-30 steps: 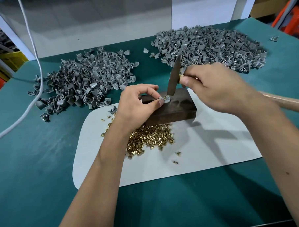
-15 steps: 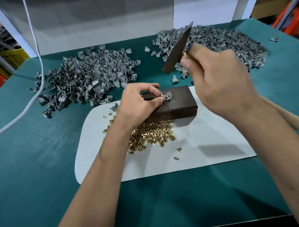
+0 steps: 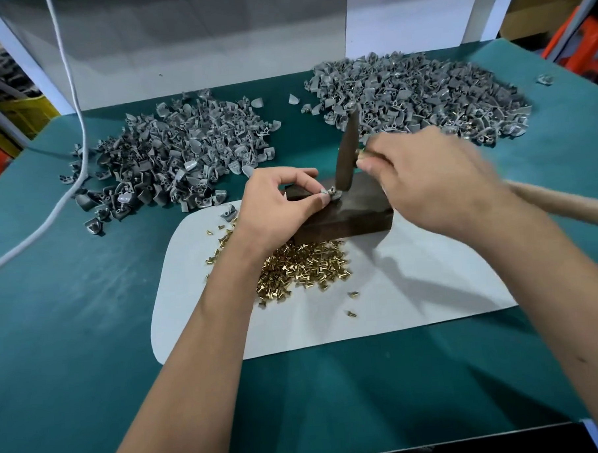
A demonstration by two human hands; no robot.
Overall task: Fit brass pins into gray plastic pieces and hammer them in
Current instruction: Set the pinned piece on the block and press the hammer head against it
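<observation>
My left hand [image 3: 276,206] pinches a small gray plastic piece [image 3: 331,194] with a brass pin in it, held on top of a dark wooden block [image 3: 355,213]. My right hand [image 3: 432,182] grips a hammer; its dark head [image 3: 346,152] stands nearly upright with its lower end on the piece, and the wooden handle [image 3: 560,204] runs out to the right. A heap of loose brass pins [image 3: 303,267] lies just in front of the block on a white mat [image 3: 413,289].
Two heaps of gray plastic pieces lie on the green table: one at the back left [image 3: 174,159], a larger one at the back right [image 3: 418,94]. A white cable [image 3: 81,133] runs down the left side. A few stray pins [image 3: 353,304] lie on the mat.
The hammer was raised half a second ago and has come back down onto the piece on the block. My left hand has kept its hold on the piece.
</observation>
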